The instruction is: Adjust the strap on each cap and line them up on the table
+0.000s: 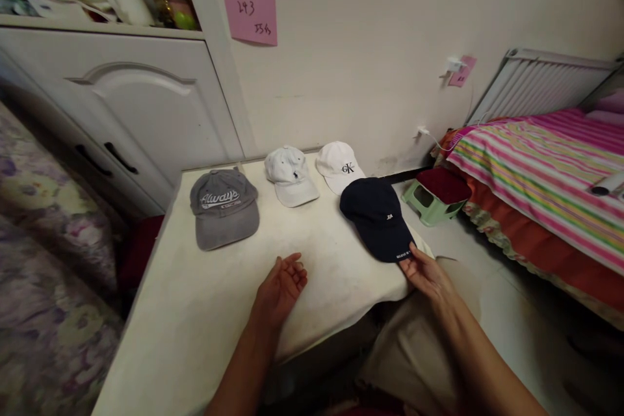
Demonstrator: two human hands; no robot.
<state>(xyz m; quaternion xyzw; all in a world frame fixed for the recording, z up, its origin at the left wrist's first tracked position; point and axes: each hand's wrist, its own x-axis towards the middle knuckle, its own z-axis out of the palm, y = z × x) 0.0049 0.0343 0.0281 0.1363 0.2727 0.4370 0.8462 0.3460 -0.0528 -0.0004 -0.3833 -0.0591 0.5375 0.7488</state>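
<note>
A navy baseball cap [373, 211] lies at the right side of the table, its brim toward me with small white lettering. My right hand [427, 273] pinches the brim's front edge between thumb and fingers. Palm up, my left hand [281, 285] is over the middle of the table, fingers loosely curled and apart, with nothing in it. A grey cap [225, 208] reading "Always" sits at the left. Along the wall stand a pale grey cap [290, 175] with a small dark emblem and a white cap [337, 166] marked with black letters, partly hidden behind the navy one.
A cream cloth covers the table [195, 312], which stands against the wall. To the right are a green stool [431, 198] with a red top and a bed [550, 169] with a striped cover. A white cabinet [141, 97] and a floral curtain [53, 260] are on the left.
</note>
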